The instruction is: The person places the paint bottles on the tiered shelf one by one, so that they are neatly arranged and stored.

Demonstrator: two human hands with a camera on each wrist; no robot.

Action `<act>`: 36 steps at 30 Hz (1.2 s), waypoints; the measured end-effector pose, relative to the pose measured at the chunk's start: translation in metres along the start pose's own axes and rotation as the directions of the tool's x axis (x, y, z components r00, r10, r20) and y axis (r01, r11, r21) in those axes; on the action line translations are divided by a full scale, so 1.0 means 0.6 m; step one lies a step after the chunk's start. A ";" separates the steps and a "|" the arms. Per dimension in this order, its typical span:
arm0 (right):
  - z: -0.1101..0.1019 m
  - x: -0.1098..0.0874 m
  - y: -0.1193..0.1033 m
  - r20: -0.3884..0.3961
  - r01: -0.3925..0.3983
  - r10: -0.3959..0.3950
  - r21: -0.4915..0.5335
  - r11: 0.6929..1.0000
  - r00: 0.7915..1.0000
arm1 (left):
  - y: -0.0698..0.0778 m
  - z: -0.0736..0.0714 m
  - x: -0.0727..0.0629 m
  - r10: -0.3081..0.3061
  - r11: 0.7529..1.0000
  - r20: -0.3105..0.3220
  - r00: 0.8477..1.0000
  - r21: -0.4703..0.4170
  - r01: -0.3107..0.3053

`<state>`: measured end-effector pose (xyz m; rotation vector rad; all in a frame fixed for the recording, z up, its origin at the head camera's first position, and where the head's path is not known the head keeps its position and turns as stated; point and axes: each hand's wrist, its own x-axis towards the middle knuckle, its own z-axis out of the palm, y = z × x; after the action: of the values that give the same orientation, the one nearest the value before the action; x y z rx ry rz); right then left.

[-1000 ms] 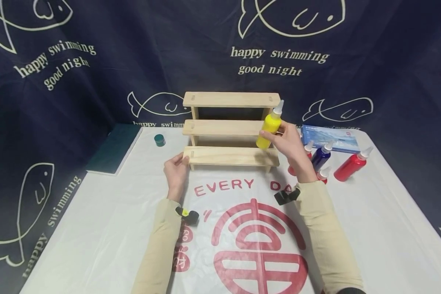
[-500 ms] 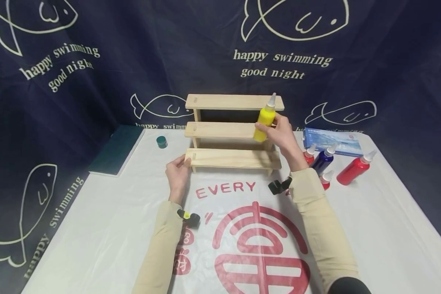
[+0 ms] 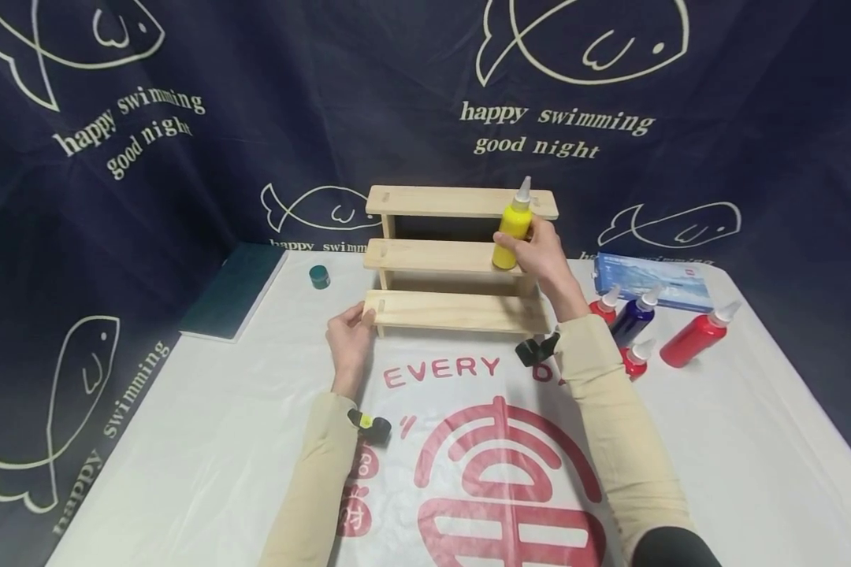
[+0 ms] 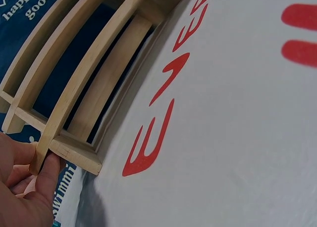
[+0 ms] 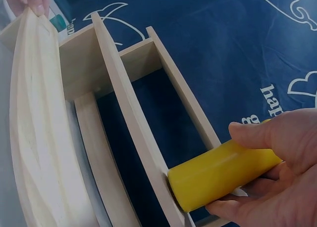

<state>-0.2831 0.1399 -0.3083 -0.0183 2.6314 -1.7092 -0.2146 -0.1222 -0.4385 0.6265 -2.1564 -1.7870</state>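
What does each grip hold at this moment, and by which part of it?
The right grip holds the yellow bottle round its body. The left grip pinches the lowest shelf at its left end.

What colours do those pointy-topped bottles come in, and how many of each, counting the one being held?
Yellow bottle: 1, held in the right hand
Red bottles: 3, two of them partly hidden by the right arm
Blue bottle: 1
Total: 5
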 end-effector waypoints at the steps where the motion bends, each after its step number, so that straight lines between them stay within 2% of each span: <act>1: 0.001 0.001 0.000 0.003 -0.002 0.002 0.004 1.000 1.000 | 0.000 0.000 -0.001 0.001 1.000 -0.002 1.000 0.003 -0.001; 15: -0.001 0.013 0.010 0.022 0.006 -0.005 -0.026 1.000 1.000 | 0.008 0.001 -0.004 0.025 1.000 -0.013 1.000 -0.002 -0.025; 21: -0.002 0.007 0.016 0.046 0.013 -0.010 -0.072 0.997 0.999 | 0.004 0.000 -0.008 0.013 1.000 -0.012 1.000 0.019 -0.012; 29: -0.029 -0.028 -0.009 0.051 0.059 -0.053 -0.126 0.990 0.997 | 0.002 0.002 -0.009 0.000 1.000 -0.003 1.000 0.001 0.000; 32: -0.043 -0.046 -0.020 0.035 0.065 -0.062 -0.091 0.994 0.997 | 0.002 0.001 -0.009 -0.004 1.000 -0.005 1.000 0.009 0.004; 36: -0.060 -0.067 -0.028 0.013 0.075 -0.075 0.007 0.997 0.997 | 0.001 0.001 -0.008 -0.007 1.000 0.000 1.000 0.011 0.007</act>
<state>-0.2432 0.1664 -0.2783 -0.1296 2.6478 -1.7328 -0.2105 -0.1193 -0.4375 0.6371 -2.1685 -1.7796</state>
